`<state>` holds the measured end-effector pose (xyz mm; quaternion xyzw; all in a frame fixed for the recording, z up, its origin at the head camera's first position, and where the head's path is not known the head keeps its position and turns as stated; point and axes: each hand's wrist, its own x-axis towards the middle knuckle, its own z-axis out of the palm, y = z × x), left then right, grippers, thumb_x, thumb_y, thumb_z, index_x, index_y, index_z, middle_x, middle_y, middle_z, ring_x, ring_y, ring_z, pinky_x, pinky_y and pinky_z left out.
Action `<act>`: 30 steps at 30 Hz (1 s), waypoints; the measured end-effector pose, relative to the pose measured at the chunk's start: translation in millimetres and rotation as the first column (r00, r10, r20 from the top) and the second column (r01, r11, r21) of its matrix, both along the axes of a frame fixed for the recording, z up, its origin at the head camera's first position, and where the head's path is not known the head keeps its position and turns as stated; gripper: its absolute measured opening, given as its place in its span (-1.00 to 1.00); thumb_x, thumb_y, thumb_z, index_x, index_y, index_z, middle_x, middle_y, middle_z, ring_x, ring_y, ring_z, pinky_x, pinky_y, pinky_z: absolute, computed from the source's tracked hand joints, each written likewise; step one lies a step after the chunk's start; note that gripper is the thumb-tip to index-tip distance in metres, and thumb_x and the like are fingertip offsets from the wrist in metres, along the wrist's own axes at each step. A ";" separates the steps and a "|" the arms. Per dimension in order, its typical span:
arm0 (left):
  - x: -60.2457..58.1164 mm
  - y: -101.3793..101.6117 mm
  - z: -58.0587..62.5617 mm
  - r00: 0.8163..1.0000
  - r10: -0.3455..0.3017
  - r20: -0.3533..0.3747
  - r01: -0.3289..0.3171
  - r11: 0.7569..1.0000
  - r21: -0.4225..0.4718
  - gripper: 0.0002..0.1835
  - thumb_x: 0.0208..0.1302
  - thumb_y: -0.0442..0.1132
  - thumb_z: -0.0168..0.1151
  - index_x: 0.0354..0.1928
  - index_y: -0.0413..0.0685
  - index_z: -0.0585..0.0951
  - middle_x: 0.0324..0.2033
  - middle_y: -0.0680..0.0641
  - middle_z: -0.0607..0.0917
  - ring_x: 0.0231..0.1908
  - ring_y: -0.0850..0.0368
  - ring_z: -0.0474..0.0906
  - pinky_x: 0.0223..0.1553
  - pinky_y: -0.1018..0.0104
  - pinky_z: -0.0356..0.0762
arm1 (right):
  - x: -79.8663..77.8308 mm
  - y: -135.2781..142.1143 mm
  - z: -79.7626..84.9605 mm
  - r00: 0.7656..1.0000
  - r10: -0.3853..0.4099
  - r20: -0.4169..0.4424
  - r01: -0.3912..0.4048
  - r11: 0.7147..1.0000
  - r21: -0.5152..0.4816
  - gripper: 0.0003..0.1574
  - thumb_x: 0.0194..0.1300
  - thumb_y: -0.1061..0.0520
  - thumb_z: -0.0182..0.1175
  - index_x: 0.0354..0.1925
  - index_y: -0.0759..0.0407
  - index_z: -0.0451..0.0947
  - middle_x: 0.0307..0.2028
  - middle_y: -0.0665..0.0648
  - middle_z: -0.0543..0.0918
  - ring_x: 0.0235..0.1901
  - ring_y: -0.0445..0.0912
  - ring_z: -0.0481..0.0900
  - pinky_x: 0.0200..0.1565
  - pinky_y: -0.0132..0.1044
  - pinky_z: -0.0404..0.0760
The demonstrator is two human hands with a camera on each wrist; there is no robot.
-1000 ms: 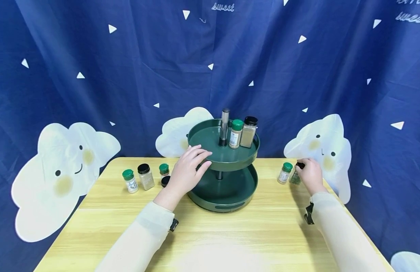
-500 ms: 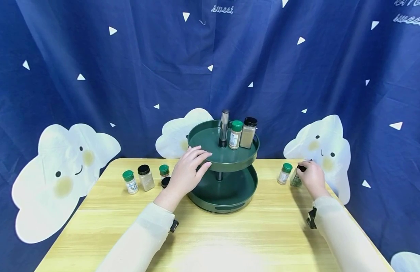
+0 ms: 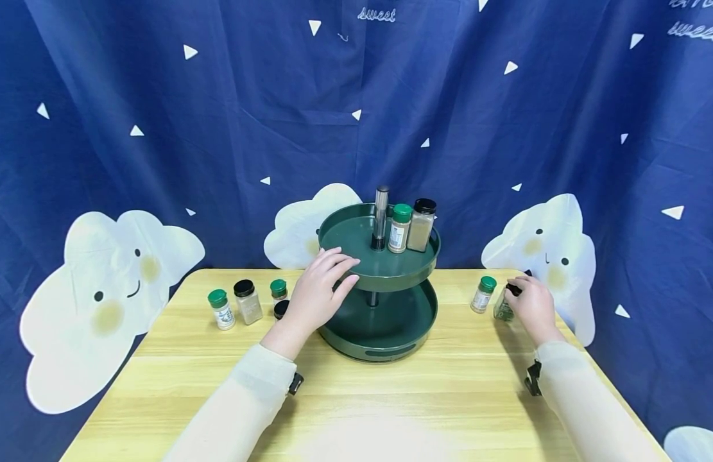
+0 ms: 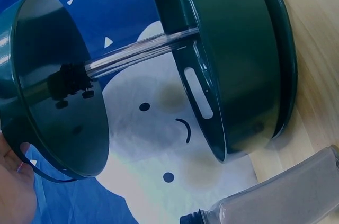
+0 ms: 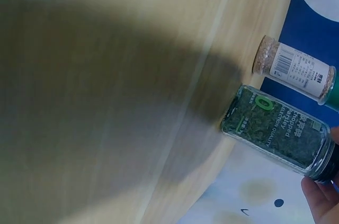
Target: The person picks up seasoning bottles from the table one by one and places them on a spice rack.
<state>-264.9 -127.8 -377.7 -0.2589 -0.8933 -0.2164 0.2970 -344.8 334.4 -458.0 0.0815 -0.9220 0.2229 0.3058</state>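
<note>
My left hand point(image 3: 318, 289) holds the near-left rim of the upper tier of a dark green two-tier spice rack point(image 3: 385, 279), fingers over the edge and thumb outside. In the left wrist view, fingers point(image 4: 10, 163) show beside the handle slot in that rim. My right hand point(image 3: 532, 307) grips the black lid of a square glass jar of chopped parsley point(image 5: 278, 128). The jar stands tilted at the table's right side, beside a small green-capped spice jar point(image 3: 483, 295). A green-capped jar point(image 3: 399, 231) and a taller black-capped jar point(image 3: 421, 226) stand on the upper tier.
Left of the rack on the wooden table point(image 3: 356, 404) are green-capped point(image 3: 223, 314) and black-capped jars point(image 3: 249, 305). Another green-capped jar point(image 3: 278, 290) and a black-lidded one point(image 3: 280, 308) are partly hidden behind my left forearm. A blue curtain point(image 3: 246, 128) hangs behind.
My right hand has shifted slightly right and toward me with the parsley jar, which now stands a little farther from the green-capped jar. The left hand has stayed in place.
</note>
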 end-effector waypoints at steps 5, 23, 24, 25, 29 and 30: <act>-0.9 -0.5 -0.7 1.000 -0.009 -0.008 0.009 1.000 0.006 -0.63 0.48 -0.01 0.14 0.21 0.06 0.63 0.14 -0.02 0.63 0.38 0.02 0.33 0.50 0.07 0.04 | 3.2 -1.0 -0.7 1.000 0.005 -0.017 -0.005 1.000 0.000 -0.69 0.14 0.33 0.30 -0.12 0.48 0.68 -0.08 0.46 0.66 -0.06 0.40 0.59 0.02 0.26 0.52; -1.2 -0.4 -1.0 1.000 -0.012 -0.021 0.012 1.000 0.012 -0.64 0.47 -0.02 0.16 0.20 0.06 0.64 0.13 -0.03 0.64 0.36 0.01 0.35 0.49 0.03 0.08 | 12.3 -7.5 1.8 0.996 0.005 -0.093 -0.006 1.000 -0.020 -0.69 0.10 0.34 0.37 -0.14 0.45 0.70 -0.13 0.40 0.70 -0.09 0.37 0.60 0.00 0.24 0.54; -1.1 -0.4 -1.0 1.000 -0.012 -0.019 0.012 1.000 0.013 -0.64 0.47 -0.02 0.16 0.20 0.06 0.63 0.13 -0.03 0.64 0.36 0.01 0.34 0.49 0.03 0.08 | 12.9 -8.0 2.6 0.995 0.005 -0.100 -0.007 1.000 -0.020 -0.70 0.10 0.34 0.37 -0.14 0.45 0.71 -0.13 0.40 0.70 -0.09 0.37 0.61 0.00 0.24 0.54; -1.1 -0.3 -1.1 1.000 -0.012 -0.018 0.012 1.000 0.013 -0.63 0.47 -0.01 0.16 0.20 0.06 0.63 0.13 -0.03 0.64 0.36 0.01 0.34 0.49 0.03 0.07 | 13.5 -8.6 3.4 0.994 0.007 -0.107 -0.009 1.000 -0.020 -0.70 0.10 0.34 0.37 -0.15 0.45 0.71 -0.14 0.39 0.71 -0.09 0.37 0.61 0.00 0.23 0.54; -0.8 -0.3 -0.9 1.000 -0.010 -0.011 0.010 1.000 0.013 -0.63 0.48 -0.01 0.16 0.21 0.06 0.63 0.14 -0.03 0.63 0.37 0.02 0.33 0.50 0.05 0.06 | 16.0 -10.9 7.2 0.991 0.004 -0.131 -0.007 1.000 -0.019 -0.71 0.10 0.34 0.37 -0.15 0.44 0.71 -0.12 0.39 0.71 -0.07 0.36 0.61 0.02 0.23 0.55; -0.8 -0.3 -1.0 1.000 -0.010 -0.011 0.010 1.000 0.014 -0.63 0.47 -0.01 0.16 0.21 0.06 0.63 0.15 -0.03 0.63 0.37 0.02 0.33 0.50 0.05 0.05 | 16.8 -11.5 8.4 0.991 0.002 -0.135 -0.005 1.000 -0.022 -0.71 0.10 0.33 0.37 -0.15 0.43 0.71 -0.11 0.39 0.71 -0.06 0.36 0.61 0.02 0.23 0.55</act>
